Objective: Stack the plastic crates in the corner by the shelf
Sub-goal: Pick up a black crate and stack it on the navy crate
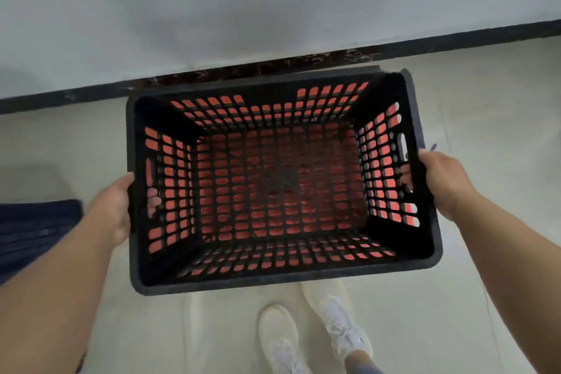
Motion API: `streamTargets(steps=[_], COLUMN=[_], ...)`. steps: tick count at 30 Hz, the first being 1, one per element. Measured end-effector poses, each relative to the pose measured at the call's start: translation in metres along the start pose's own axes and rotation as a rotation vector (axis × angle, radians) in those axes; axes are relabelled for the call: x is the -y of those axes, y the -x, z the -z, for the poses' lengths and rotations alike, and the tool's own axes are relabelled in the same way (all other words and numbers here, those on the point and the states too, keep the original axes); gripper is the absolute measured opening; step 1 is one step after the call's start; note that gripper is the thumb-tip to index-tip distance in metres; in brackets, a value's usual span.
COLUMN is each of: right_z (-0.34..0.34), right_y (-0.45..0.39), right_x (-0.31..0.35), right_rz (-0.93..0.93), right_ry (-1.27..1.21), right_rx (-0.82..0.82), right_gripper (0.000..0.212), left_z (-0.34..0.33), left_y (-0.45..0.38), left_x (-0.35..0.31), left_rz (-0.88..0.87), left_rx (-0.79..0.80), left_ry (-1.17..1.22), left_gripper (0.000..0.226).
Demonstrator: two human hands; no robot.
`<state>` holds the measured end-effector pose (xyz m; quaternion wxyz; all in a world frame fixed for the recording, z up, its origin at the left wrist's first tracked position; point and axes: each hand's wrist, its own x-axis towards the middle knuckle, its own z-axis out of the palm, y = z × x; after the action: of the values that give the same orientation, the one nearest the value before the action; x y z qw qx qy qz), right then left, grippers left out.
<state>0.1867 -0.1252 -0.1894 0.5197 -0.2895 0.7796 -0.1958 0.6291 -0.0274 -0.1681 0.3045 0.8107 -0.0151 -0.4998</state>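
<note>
You are looking straight down into a black plastic crate [282, 179], rectangular, with a thick rim and latticed walls and floor pierced by rows of small rounded slots. Red-orange shows through nearly every slot, so a red crate [391, 173] seems to sit under or around it; how deep it is nested you cannot tell. The crate is close to the white wall [273, 3], its far rim near the dark baseboard [455, 39]. Your left hand [117, 206] grips the left short side, fingers [153, 196] curled through the handle slot. Your right hand [440, 179] grips the right side the same way. Below lie pale floor [485, 100], your white shoes [279, 334], and something dark blue [33, 234] at the left edge.
</note>
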Motion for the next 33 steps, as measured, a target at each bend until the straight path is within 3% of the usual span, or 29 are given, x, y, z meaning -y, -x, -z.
streamTargets(steps=[7, 12, 18, 33], right_z=[-0.022, -0.028, -0.024, -0.004], right_y=[-0.011, -0.013, -0.001, 0.148], right_x=[-0.003, -0.003, 0.013, 0.16], right_rz=[0.004, 0.026, -0.016, 0.166], right_ry=[-0.049, -0.039, -0.059, 0.284], right_rx=[0.004, -0.101, -0.102, 0.074], right_gripper=[0.046, 0.039, 0.035, 0.037], left_z=[0.008, 0.0, 0.002, 0.121], left_y=[-0.034, -0.037, -0.02, 0.188], left_x=[0.012, 0.014, 0.006, 0.03], left_rz=[0.001, -0.03, -0.024, 0.145], left_rx=[0.089, 0.004, -0.05, -0.235], left_ry=[-0.018, 0.01, 0.033, 0.387], left_gripper=[0.049, 0.037, 0.041, 0.043])
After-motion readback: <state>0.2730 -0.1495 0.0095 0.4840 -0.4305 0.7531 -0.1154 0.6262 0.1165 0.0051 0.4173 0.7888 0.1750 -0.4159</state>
